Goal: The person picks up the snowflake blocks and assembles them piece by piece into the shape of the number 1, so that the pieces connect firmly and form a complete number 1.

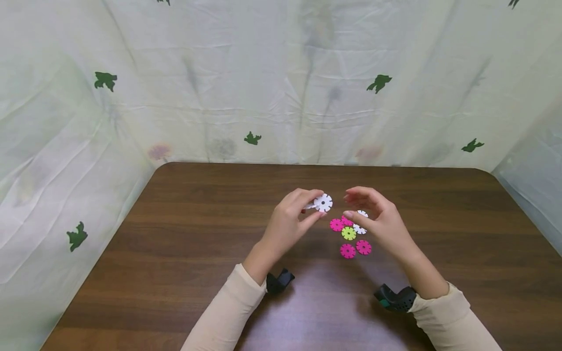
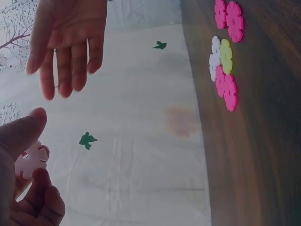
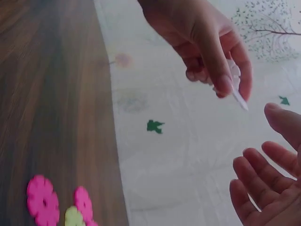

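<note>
My left hand (image 1: 287, 217) is raised above the table and pinches a white notched disc (image 1: 327, 204) between thumb and fingers. A second white piece shows behind that disc, at an angle to it, partly covered by the fingers. In the right wrist view the disc (image 3: 240, 100) appears edge-on, jutting past the thumb. To the right, my right hand (image 1: 386, 222) hovers with fingers spread loosely and palm turned toward the left hand; nothing is in it. Under it lie pink discs (image 1: 348, 251), a yellow-green disc (image 1: 349, 233) and white discs (image 1: 360, 229), the white ones partly hidden.
A brown wood-grain table (image 1: 197, 234) extends around the pieces. Behind it and at both sides hangs a pale curtain (image 1: 272, 87) with green bird shapes. Dark wrist devices (image 1: 397, 298) sit below both hands.
</note>
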